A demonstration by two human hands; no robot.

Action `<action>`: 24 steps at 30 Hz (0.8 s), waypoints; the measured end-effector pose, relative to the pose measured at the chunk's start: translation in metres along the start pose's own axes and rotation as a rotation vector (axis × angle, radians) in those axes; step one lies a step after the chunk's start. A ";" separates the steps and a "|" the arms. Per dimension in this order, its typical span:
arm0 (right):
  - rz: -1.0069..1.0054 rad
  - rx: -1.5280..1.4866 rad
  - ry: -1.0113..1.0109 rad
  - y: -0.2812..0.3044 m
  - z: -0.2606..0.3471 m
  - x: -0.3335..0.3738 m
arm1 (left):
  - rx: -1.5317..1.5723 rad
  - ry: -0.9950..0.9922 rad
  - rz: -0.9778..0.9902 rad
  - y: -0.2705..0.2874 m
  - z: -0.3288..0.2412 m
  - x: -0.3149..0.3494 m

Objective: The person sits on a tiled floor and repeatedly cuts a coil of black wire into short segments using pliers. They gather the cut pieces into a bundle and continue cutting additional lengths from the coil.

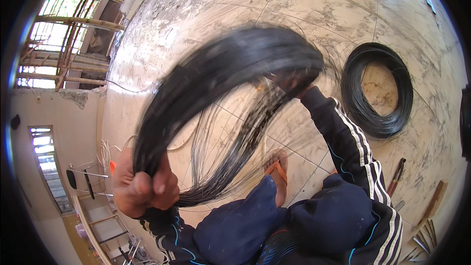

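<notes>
A large coil of thin black wire [230, 59] is held up in front of me, smeared by motion, with loose strands hanging from its lower side. At its near left end, my left hand [146, 182] is closed round the bundle, fingers curled over the wire. My right hand [289, 82] grips the far right part of the coil from below. Its fingers are mostly hidden behind the wire. To the right, a second coil of black wire [352, 88] lies flat on the floor, apart from my hands.
Smudged tiles cover the floor [324, 14]. A tool with a reddish handle [396, 176] lies at right, near a wooden piece [434, 201] and several metal strips [426, 235]. Bamboo scaffolding [73, 22] stands at upper left; a wooden frame [91, 223] is at lower left. My sandalled foot [278, 174] is below the coil.
</notes>
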State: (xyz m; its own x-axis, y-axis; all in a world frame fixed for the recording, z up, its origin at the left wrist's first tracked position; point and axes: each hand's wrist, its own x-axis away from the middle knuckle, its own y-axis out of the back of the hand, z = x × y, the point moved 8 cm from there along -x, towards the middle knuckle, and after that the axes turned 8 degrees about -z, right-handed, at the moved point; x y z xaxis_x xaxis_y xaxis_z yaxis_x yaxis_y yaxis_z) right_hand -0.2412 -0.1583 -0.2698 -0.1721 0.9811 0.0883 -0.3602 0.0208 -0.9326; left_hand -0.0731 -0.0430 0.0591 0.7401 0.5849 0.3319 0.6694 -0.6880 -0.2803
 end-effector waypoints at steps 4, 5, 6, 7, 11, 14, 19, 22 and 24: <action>0.595 -0.295 -0.250 -0.086 0.048 0.033 | -0.181 0.000 -0.255 0.029 0.016 -0.003; 0.487 -0.153 -0.194 -0.081 0.047 0.033 | -0.247 0.005 -0.383 0.039 0.016 0.003; 0.377 -0.012 -0.137 -0.074 0.045 0.042 | -0.294 0.057 -0.454 0.048 0.019 0.009; 0.267 0.137 -0.072 -0.069 0.047 0.052 | -0.337 0.050 -0.472 0.051 0.017 0.013; 0.329 0.983 0.034 -0.052 0.067 0.090 | -0.490 0.020 -0.471 0.060 0.026 -0.006; 0.565 0.944 0.113 -0.124 0.077 0.122 | -0.708 -0.090 -0.481 0.067 0.027 -0.016; 0.278 1.331 0.006 -0.145 0.070 0.129 | -0.866 -0.212 -0.517 0.067 0.030 -0.022; 0.327 1.454 0.549 -0.171 0.091 0.131 | -0.914 -0.301 -0.493 0.065 0.026 -0.023; 0.333 1.387 0.501 -0.178 0.089 0.118 | -0.941 -0.327 -0.517 0.062 0.016 -0.019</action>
State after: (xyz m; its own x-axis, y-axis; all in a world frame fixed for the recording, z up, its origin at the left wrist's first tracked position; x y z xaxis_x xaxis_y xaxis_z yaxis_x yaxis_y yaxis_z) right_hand -0.2788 -0.0628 -0.0617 -0.2000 0.8723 -0.4462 -0.9725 -0.1213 0.1987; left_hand -0.0444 -0.0896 0.0210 0.4612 0.8837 -0.0802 0.6885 -0.2994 0.6606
